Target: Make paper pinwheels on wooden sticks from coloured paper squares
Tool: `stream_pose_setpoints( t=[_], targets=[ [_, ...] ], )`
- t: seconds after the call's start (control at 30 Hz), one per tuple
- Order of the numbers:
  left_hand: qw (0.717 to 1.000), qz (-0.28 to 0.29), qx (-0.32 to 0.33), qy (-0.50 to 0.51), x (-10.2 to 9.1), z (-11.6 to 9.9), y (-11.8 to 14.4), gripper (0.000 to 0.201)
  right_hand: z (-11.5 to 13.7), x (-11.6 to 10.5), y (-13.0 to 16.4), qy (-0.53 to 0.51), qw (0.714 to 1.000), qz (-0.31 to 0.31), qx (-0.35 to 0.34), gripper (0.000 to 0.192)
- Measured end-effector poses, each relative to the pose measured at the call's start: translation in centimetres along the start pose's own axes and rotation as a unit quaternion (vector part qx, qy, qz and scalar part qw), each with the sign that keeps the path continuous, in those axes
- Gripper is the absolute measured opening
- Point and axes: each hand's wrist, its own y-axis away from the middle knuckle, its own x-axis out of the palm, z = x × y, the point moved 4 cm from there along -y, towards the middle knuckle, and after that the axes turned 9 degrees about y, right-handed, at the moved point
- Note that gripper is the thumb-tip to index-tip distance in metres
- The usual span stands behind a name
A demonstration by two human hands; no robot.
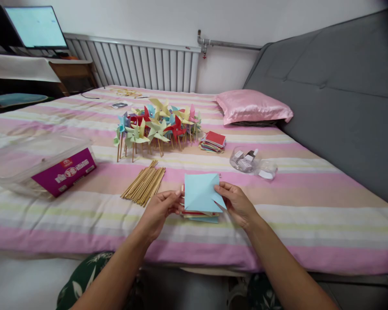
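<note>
- Spreading across most of the view: a bed [310,206] with a pink, cream and green striped sheet; a person at its near edge, both forearms reaching in from 6 o'clock.
- Grey padded headboard [336,86] fills 2 to 3 o'clock; pink satin pillow [252,105] lies against it.
- White radiator [132,64] along the wall at 12 o'clock; a lit monitor [35,26] at 10 o'clock.
- Clear plastic box [29,161] with a purple label at 9 o'clock, resting on the sheet.
- Cluster of finished paper pinwheels [157,125] on sticks, mid-bed toward 12 o'clock of the hands.
- Bundle of wooden sticks [144,185] lying flat, just at 10 o'clock of the left hand.
- Small stack of coloured paper squares [213,141] beside the pinwheels; a clear bag of small parts [250,162] at 1 o'clock of the hands.
- Light blue paper square [200,193], creased, held up just above a low pile of papers [198,216] at centre.
- Left hand [160,209]: fingertips pinching the sheet's left edge.
- Right hand [236,202]: thumb and fingers pinching the right corner.
</note>
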Motion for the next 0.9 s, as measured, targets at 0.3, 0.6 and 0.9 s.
stream_pose_setpoints(
  t=[0.3,0.6,0.9],
  targets=[
    [0.995,0.048,0.032,0.083,0.9,0.4,0.1,0.027,-0.3,0.4,0.1,0.024,0.998,-0.041,-0.03,0.024],
    [0.991,0.064,-0.039,0.113,1.4,0.8,0.3,0.055,2.6,0.0,2.0,0.204,0.884,-0.234,-0.349,0.007],
    [0.944,0.138,-0.087,0.288,1.3,-0.7,0.8,0.069,2.9,2.7,3.9,0.436,0.718,-0.05,-0.539,0.024]
  ],
)
